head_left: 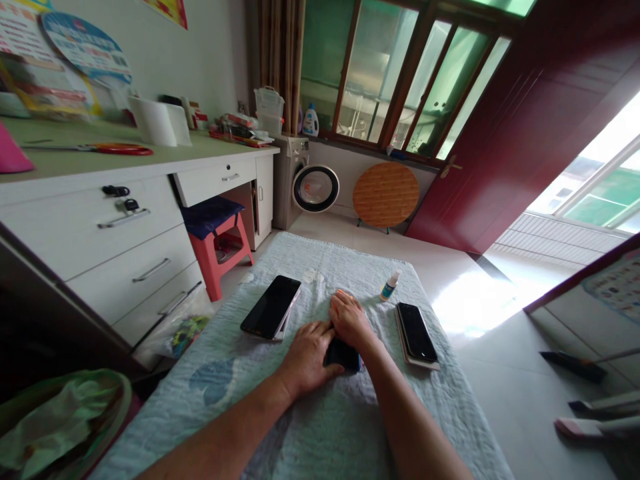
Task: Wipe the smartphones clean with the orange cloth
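A dark phone (343,354) lies in the middle of a pale blue towel (280,413) that covers a table. My left hand (309,357) rests on the phone's left edge, fingers curled against it. My right hand (350,319) lies flat over the phone's far end, fingers stretched forward and pressing down. Most of that phone is hidden under both hands. A second phone (271,307) with a black screen lies to the left. A third phone (416,333) lies to the right. A small white spray bottle (390,286) with a blue label lies just beyond my right hand.
A white desk with drawers (125,227) runs along the left, with a red stool (220,247) under it. A washing machine (305,183) and a round wooden tabletop (385,195) stand at the back wall. A green bag (55,420) sits at the lower left.
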{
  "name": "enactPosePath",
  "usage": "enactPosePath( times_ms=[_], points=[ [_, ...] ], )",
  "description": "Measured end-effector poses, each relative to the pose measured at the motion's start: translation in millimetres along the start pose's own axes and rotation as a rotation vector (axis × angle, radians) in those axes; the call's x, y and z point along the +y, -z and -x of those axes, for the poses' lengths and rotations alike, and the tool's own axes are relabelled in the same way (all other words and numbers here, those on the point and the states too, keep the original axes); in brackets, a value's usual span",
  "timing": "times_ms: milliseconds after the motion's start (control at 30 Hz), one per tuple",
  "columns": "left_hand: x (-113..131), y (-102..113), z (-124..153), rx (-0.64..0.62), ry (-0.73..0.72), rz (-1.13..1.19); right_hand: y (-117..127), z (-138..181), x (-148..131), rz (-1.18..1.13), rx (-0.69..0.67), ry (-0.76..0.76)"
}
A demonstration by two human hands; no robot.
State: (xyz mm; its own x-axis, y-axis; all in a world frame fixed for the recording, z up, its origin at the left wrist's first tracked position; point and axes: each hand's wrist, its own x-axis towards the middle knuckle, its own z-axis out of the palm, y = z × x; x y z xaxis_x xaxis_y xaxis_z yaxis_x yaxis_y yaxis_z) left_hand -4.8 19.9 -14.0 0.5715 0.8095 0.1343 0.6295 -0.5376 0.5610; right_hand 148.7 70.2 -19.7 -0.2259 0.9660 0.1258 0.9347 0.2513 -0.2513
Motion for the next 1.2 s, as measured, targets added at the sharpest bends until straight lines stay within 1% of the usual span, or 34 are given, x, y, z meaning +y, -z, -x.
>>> enactPosePath(
  times_ms=[100,267,367,567,800,933,1100,1200],
  points=[
    [0,0,0,0.005,0.002,0.004,4,2,3,0.026,0.000,-0.007],
    [1,0,0,0.026,0.007,0.008,7,3,6,0.101,0.009,-0.073],
    [2,-2,1,0.031,0.017,0.000,10,6,13,0.124,0.018,-0.138],
    [-1,-3,1,0.002,0.024,-0.038,19,15,30,0.181,0.045,-0.268],
    [-4,0,0,-0.034,0.000,-0.071,18,24,35,0.238,0.037,-0.329],
    [-4,2,-1,-0.049,-0.003,-0.078,16,25,32,0.228,0.050,-0.331],
    [-5,2,-1,-0.050,-0.012,-0.073,11,20,26,0.167,0.082,-0.259],
    [-5,2,-1,-0.039,-0.031,-0.060,9,14,21,0.131,0.057,-0.230]
  ],
)
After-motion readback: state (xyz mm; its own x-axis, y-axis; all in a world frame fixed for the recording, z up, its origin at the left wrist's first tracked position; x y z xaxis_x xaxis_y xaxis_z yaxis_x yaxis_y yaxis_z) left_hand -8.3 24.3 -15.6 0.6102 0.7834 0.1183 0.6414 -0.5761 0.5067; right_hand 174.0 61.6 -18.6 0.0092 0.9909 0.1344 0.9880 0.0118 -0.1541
